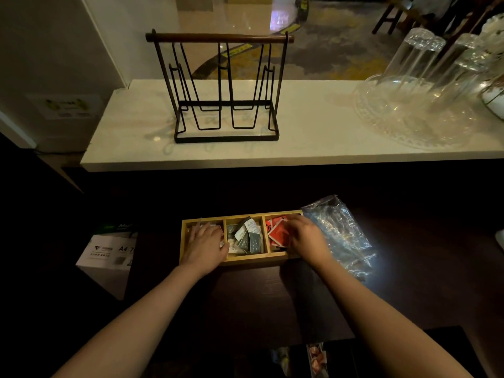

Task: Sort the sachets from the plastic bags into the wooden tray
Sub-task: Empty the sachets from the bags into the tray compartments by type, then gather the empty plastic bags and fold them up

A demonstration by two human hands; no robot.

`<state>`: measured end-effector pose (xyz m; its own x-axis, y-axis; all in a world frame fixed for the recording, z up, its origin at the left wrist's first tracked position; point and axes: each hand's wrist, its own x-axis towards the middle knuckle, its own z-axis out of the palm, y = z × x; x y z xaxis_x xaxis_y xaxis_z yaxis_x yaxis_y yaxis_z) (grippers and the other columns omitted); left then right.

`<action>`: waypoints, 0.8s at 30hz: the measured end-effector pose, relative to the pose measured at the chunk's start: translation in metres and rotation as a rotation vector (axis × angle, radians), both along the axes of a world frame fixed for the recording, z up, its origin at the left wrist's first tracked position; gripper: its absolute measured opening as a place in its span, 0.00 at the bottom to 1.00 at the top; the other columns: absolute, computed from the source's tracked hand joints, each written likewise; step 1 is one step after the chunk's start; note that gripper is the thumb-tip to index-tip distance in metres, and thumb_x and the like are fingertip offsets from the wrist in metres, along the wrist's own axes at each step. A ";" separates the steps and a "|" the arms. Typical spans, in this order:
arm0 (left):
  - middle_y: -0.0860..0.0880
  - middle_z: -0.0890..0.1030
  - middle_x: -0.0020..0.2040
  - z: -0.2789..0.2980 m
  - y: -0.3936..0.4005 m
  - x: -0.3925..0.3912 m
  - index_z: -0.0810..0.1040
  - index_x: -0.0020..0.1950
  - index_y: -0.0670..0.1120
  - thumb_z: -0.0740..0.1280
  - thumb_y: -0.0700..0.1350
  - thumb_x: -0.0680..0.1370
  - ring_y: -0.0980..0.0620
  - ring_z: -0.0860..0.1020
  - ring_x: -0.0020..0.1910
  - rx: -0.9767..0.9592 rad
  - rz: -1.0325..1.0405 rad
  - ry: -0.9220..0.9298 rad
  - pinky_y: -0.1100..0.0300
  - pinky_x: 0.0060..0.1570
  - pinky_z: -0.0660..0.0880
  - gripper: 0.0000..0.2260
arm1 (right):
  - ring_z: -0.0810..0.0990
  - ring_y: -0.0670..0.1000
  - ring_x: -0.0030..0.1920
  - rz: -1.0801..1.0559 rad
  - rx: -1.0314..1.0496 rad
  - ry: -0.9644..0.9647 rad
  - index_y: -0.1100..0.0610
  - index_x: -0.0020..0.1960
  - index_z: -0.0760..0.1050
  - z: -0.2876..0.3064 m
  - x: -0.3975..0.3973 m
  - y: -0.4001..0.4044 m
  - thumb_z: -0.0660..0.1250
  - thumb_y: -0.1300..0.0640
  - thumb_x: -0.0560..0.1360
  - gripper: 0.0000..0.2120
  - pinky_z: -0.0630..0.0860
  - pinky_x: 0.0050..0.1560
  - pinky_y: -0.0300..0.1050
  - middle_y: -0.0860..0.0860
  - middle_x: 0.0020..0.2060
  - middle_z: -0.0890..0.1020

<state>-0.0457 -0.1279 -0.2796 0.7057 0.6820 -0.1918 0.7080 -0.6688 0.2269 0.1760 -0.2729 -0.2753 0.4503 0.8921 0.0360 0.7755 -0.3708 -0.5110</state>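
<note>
— Wooden tray [246,261] on the dark counter, centre of view, three compartments side by side. Middle one heaped with grey-and-white sachets [246,236], right one with red sachets [278,233].

— And the left compartment?

— Mostly covered by the left hand [206,242], laid flat with fingers spread, pressing down on pale sachets [222,244] barely showing at its edge. Cannot tell how many underneath.

— Right hand?

— Right hand [305,237] over the right compartment, fingers curled onto the red sachets, seemingly tucking or straightening them. Cannot tell whether pinching one or only pushing.

— Anything left to sort?

— Plastic bag [338,236] just right of the tray, touching its far right corner, crumpled and flat, apparently empty. No loose sachets visible on the counter. Some packets [316,358] at the very near edge, too dim to identify.

— So nearly done?

— Probably: all three compartments filled by kind, hands tidying rather than fetching. Only a settling of the piles left, judging from this view.

— Beyond the tray?

— Wire rack [226,88] and upturned glasses [425,75] on the pale far ledge; paper box [109,255] to the left.
</note>
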 end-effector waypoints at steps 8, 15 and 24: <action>0.51 0.72 0.68 0.027 -0.031 0.037 0.77 0.61 0.50 0.61 0.47 0.78 0.52 0.60 0.74 0.007 0.068 -0.282 0.53 0.73 0.52 0.13 | 0.74 0.63 0.60 -0.629 -0.020 0.027 0.62 0.62 0.74 0.009 0.078 -0.061 0.65 0.67 0.71 0.19 0.72 0.58 0.53 0.62 0.58 0.78; 0.52 0.75 0.59 0.038 -0.083 0.077 0.78 0.54 0.49 0.61 0.42 0.79 0.58 0.74 0.55 -0.429 0.050 -0.438 0.71 0.50 0.67 0.08 | 0.79 0.61 0.55 -0.809 -0.121 0.434 0.61 0.63 0.72 -0.011 0.105 -0.086 0.73 0.55 0.71 0.23 0.74 0.54 0.51 0.61 0.53 0.82; 0.48 0.78 0.56 0.045 -0.105 0.125 0.78 0.56 0.47 0.60 0.42 0.80 0.48 0.78 0.55 -0.898 0.245 -0.406 0.48 0.58 0.77 0.09 | 0.76 0.55 0.39 -0.776 -0.076 0.545 0.56 0.35 0.73 -0.017 0.109 -0.084 0.73 0.56 0.70 0.11 0.74 0.42 0.51 0.56 0.36 0.79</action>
